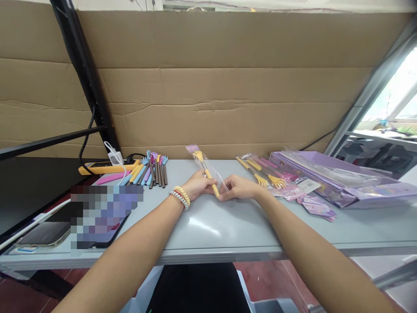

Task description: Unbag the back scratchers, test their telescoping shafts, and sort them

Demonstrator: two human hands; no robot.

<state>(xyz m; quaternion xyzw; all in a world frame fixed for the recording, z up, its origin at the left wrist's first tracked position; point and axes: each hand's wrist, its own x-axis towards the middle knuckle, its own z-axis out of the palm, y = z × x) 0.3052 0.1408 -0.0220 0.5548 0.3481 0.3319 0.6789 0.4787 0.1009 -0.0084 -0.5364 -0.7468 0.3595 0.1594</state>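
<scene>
My left hand (198,185) and my right hand (238,188) meet at the middle of the grey table (208,226). Between them they hold a yellow hand-shaped back scratcher (206,171) inside a clear plastic sleeve with a pink header. The scratcher's claw end points away from me and up. My left fingers pinch the yellow handle. My right fingers pinch the sleeve's lower end. A beaded bracelet (181,196) sits on my left wrist.
A loose pile of coloured back scratchers (148,170) lies at the back left beside a yellow power strip (107,167). Bagged scratchers (265,174) and a purple flat box (342,178) lie on the right. Phones (48,232) rest at the near left. Cardboard lines the back.
</scene>
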